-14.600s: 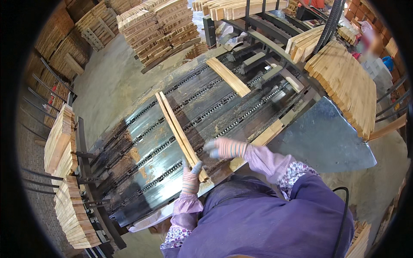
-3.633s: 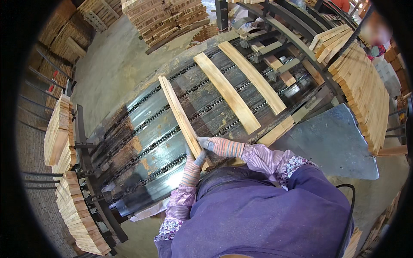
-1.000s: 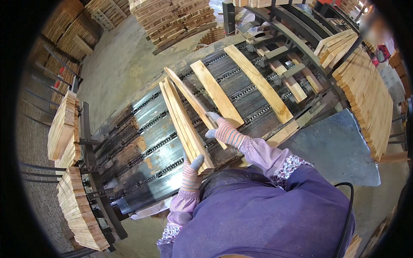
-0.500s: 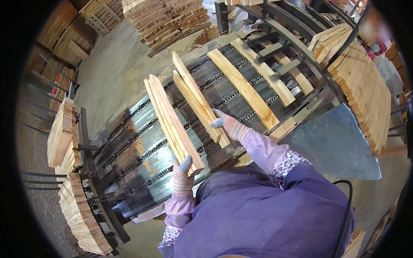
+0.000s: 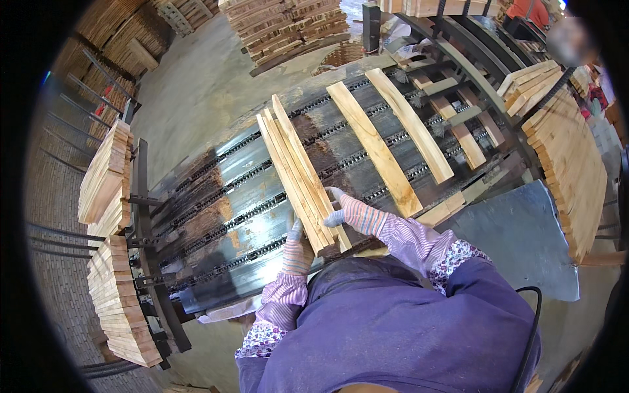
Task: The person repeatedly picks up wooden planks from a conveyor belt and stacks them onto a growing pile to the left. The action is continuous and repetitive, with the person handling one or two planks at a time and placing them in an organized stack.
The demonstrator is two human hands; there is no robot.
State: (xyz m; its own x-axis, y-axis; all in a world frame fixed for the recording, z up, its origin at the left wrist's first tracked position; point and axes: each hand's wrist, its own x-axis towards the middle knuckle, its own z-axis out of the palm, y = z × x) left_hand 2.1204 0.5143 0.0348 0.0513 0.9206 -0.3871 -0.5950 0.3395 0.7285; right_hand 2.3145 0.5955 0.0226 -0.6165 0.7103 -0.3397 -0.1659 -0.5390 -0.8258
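A sheaf of wooden slats [image 5: 291,183] lay slantwise over the chain conveyor [image 5: 244,229], its near end between two gloved hands.
The right hand [image 5: 360,215] was clamped on the rightmost slat; the left hand [image 5: 297,254] touched the sheaf's left side, its hidden fingers leaving its grip unclear. Two loose boards [image 5: 375,149] lay apart to the right, then a metal sheet [image 5: 517,232] and a slat stack [image 5: 569,173] beyond.

Left hand [image 5: 297,254], gloved: thumb upright, remaining fingers partly hidden, closure not verifiable. Left forearm [image 5: 283,302] extends forward. Right hand [image 5: 362,216], gloved: directed leftward, thumb spread from forefinger, grip undetermined. Right forearm [image 5: 414,242] angles inward, elbow bent outward.
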